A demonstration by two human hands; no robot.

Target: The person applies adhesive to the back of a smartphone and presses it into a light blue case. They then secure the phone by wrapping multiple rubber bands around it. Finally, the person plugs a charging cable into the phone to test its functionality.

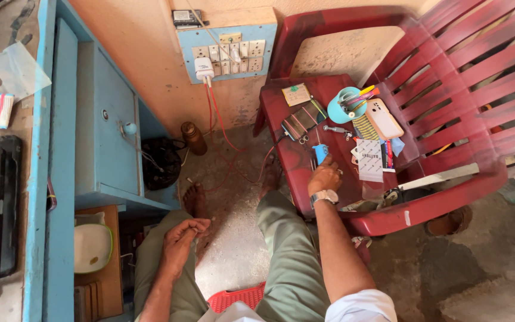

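The right hand (324, 177) reaches onto the seat of the red plastic chair (448, 77), fingers closed around a small blue tool (320, 152) beside a white box (369, 160), while the left hand (181, 235) rests loosely curled and empty on the left knee.

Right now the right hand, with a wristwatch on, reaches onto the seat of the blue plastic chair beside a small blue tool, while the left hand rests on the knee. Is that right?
Not quite: the chair is red, not blue, as the head view shows. The rest stands: the right hand, with its wristwatch, reaches onto the seat by the small blue tool, and the left hand rests on the knee.
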